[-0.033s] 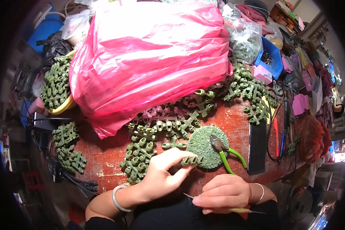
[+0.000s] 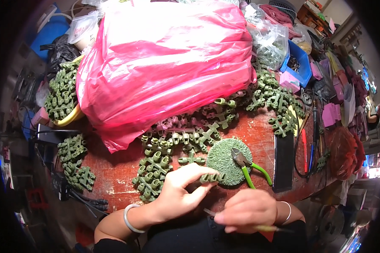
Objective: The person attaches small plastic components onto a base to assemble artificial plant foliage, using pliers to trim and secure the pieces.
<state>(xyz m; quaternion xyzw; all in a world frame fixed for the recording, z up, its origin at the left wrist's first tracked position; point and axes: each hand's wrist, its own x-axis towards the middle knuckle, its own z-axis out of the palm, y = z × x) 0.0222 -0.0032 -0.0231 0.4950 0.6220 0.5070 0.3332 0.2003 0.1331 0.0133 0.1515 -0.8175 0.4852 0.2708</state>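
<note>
- Your hands are apart: the left hand point(image 2: 182, 192) pinches a green piece point(image 2: 212, 177) between thumb and fingers, while the right hand point(image 2: 250, 211), blurred, has its fingers closed around a slim tool point(image 2: 264, 228) with a yellowish handle.
- The green piece, a row of small stubs, is at your left fingertips, near the closer left edge of a rough green disc point(image 2: 218, 164).
- The tool's thin tip points toward your left hand, apart from the piece.
- On the disc lie cutters point(image 2: 243, 162), their green handles spread toward you.
- More green parts point(image 2: 153, 176) lie on the red desk point(image 2: 114, 185), just beyond your left hand.
- Right of the disc you have a flat black slab point(image 2: 283, 163), then a red pen-like stick point(image 2: 304, 145).
- Farther back, a large pink plastic bag point(image 2: 169, 80) covers much of the desk.
- At your far left, a yellow-rimmed container point(image 2: 71, 117) is heaped with similar parts.
</note>
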